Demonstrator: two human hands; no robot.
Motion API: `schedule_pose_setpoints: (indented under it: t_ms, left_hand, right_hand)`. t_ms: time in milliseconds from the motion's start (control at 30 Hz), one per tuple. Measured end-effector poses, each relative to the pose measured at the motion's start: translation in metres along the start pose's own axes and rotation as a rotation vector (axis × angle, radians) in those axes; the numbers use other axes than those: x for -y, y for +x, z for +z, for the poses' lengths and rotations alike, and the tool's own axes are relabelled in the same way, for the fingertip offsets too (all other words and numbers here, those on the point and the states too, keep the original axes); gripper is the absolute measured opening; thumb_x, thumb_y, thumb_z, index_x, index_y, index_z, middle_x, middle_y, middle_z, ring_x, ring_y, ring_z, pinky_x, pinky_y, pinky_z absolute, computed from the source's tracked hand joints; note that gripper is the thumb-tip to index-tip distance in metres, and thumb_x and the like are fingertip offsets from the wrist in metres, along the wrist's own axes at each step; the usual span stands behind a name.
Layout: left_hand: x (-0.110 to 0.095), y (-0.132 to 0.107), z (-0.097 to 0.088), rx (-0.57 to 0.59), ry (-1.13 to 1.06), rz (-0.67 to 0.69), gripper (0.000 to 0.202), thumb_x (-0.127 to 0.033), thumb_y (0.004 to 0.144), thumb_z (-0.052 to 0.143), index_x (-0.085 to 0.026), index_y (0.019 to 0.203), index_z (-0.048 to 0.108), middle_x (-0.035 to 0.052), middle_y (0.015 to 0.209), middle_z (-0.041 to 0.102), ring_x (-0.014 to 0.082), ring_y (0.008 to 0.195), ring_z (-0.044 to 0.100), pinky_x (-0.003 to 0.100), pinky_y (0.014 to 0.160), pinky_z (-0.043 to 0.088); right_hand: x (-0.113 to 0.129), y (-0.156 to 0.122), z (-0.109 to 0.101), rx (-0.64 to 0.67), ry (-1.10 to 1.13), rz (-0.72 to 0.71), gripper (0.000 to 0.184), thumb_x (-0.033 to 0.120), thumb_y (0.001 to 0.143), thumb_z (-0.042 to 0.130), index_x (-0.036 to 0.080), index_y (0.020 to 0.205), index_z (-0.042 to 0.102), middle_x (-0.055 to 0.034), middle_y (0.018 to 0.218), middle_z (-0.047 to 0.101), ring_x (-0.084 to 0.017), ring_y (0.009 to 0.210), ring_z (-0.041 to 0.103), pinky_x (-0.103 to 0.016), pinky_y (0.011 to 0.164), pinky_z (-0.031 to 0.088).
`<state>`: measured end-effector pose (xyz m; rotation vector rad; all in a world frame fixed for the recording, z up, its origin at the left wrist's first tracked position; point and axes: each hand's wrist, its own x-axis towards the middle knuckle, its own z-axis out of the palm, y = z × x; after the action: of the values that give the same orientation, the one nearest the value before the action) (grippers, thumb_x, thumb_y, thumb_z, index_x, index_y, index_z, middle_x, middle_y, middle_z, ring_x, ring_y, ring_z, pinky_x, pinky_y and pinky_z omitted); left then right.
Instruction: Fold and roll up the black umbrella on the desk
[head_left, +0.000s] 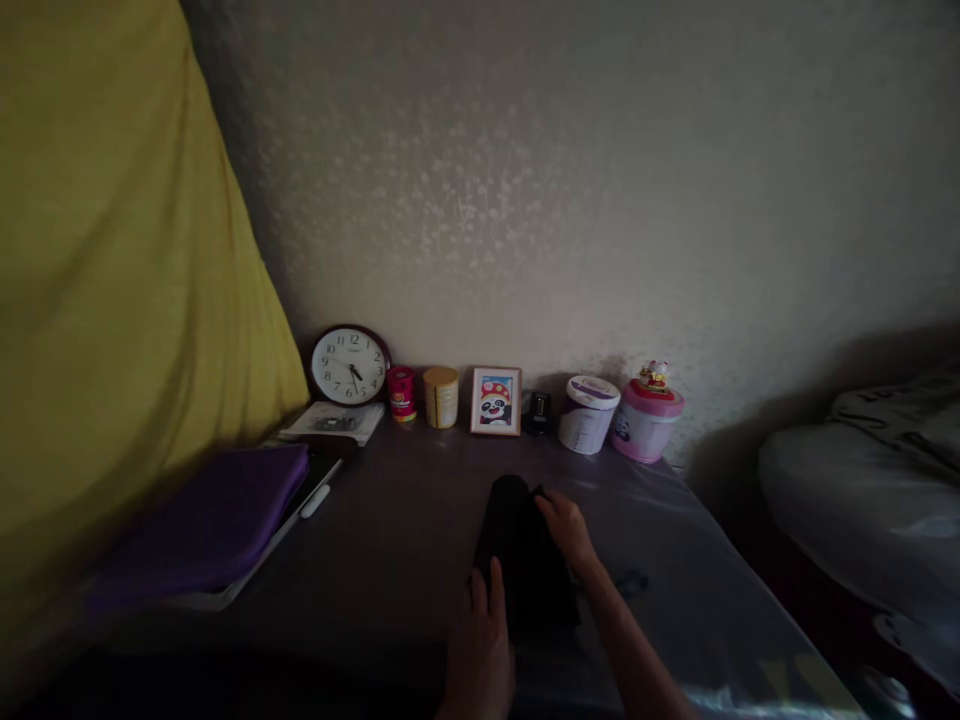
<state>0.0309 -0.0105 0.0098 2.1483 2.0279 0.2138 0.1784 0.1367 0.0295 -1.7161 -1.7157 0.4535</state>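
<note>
A dark black piece, seemingly folded cloth (517,560), lies on the table in front of me; its exact kind is lost in the dim light. My right hand (564,520) pinches its upper right edge between thumb and fingers. On its lower left side rests my left hand (482,625), the fingers stretched out and a little apart. A small dark item (631,582) lies by my right forearm, too dim to name.
Along the wall stand a round clock (351,366), a red can (402,393), a yellow canister (441,397), a framed panda picture (496,401) and two lidded tubs, one white (589,415), one pink (646,425). A purple case (202,520) lies left, beside a yellow curtain (112,250).
</note>
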Motion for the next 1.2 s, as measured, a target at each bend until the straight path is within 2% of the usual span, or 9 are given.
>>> schedule_pose_setpoints:
  t_ms: [167,433,533,633,700,767,933,1100,1200]
  left_hand:
    - [-0.002,0.001,-0.003,0.034,0.024,-0.021,0.071,-0.001,0.072,0.03,-0.013,0.139,0.007,0.0194,0.142,0.026,0.0287,0.127,0.032,0.04,0.101,0.03]
    - [0.0,0.004,0.002,0.013,0.024,-0.035,0.068,0.0,0.073,0.027,-0.012,0.139,0.012,0.0192,0.141,0.028,0.0288,0.128,0.031,0.041,0.101,0.03]
    - [0.002,0.006,0.005,-0.024,0.033,-0.018,0.064,-0.002,0.073,0.029,-0.01,0.137,0.024,0.019,0.14,0.031,0.0291,0.127,0.032,0.042,0.102,0.029]
    - [0.003,0.007,0.006,-0.013,0.026,-0.01,0.056,-0.005,0.074,0.031,-0.009,0.129,0.04,0.0187,0.138,0.034,0.0297,0.125,0.035,0.043,0.102,0.029]
    - [0.004,0.006,0.005,-0.009,0.014,-0.005,0.055,-0.005,0.074,0.032,-0.01,0.127,0.042,0.0173,0.138,0.036,0.0288,0.124,0.036,0.042,0.102,0.03]
    - [0.003,0.005,0.004,-0.021,0.003,-0.001,0.055,-0.005,0.073,0.033,-0.011,0.127,0.042,0.0165,0.136,0.038,0.0283,0.124,0.037,0.042,0.101,0.031]
    - [0.007,0.003,0.01,0.016,-0.026,-0.008,0.053,-0.008,0.076,0.032,-0.007,0.129,0.039,0.0165,0.133,0.043,0.0275,0.123,0.038,0.04,0.103,0.03]
    - [0.02,0.0,0.026,-0.029,-0.11,0.014,0.056,-0.013,0.08,0.031,-0.001,0.134,0.025,0.0184,0.139,0.032,0.023,0.127,0.033,0.035,0.103,0.03]
    - [0.023,-0.003,0.021,-0.065,-0.205,0.017,0.059,-0.017,0.081,0.032,-0.005,0.137,0.019,0.0165,0.139,0.033,0.0213,0.126,0.035,0.033,0.101,0.034]
  right_hand:
    - [0.025,0.003,0.011,0.026,-0.022,0.026,0.032,0.034,0.082,0.045,0.015,0.099,0.064,-0.0098,0.092,0.069,-0.022,0.092,0.063,-0.027,0.074,0.044]
    - [0.045,0.007,0.034,0.063,-0.089,0.022,0.031,0.03,0.083,0.046,0.012,0.105,0.06,-0.0114,0.099,0.068,-0.022,0.098,0.061,-0.025,0.078,0.043]
    - [0.05,0.006,0.04,0.085,-0.129,0.014,0.03,0.03,0.083,0.047,0.013,0.105,0.059,-0.0117,0.098,0.068,-0.023,0.097,0.061,-0.027,0.078,0.042]
    - [0.053,0.004,0.042,0.102,-0.166,0.009,0.03,0.03,0.083,0.047,0.012,0.106,0.057,-0.0135,0.096,0.068,-0.025,0.096,0.062,-0.028,0.077,0.042]
    - [0.055,0.002,0.042,0.118,-0.187,0.005,0.031,0.029,0.084,0.046,0.011,0.107,0.056,-0.0149,0.095,0.068,-0.025,0.094,0.062,-0.029,0.076,0.042]
    - [0.059,-0.001,0.042,0.149,-0.196,-0.008,0.029,0.029,0.086,0.043,0.012,0.106,0.055,-0.0135,0.092,0.069,-0.023,0.09,0.063,-0.027,0.074,0.042]
    - [0.068,-0.01,0.04,0.233,-0.147,-0.076,0.024,0.027,0.089,0.036,0.017,0.096,0.057,-0.0024,0.075,0.071,-0.014,0.074,0.066,-0.022,0.066,0.041]
    - [0.071,-0.014,0.037,0.246,-0.12,-0.107,0.024,0.025,0.089,0.035,0.018,0.087,0.058,-0.0006,0.075,0.071,-0.014,0.077,0.065,-0.021,0.066,0.04]
    - [0.07,-0.016,0.037,0.242,-0.122,-0.113,0.024,0.024,0.089,0.035,0.018,0.084,0.058,-0.0006,0.075,0.071,-0.015,0.078,0.065,-0.021,0.066,0.04]
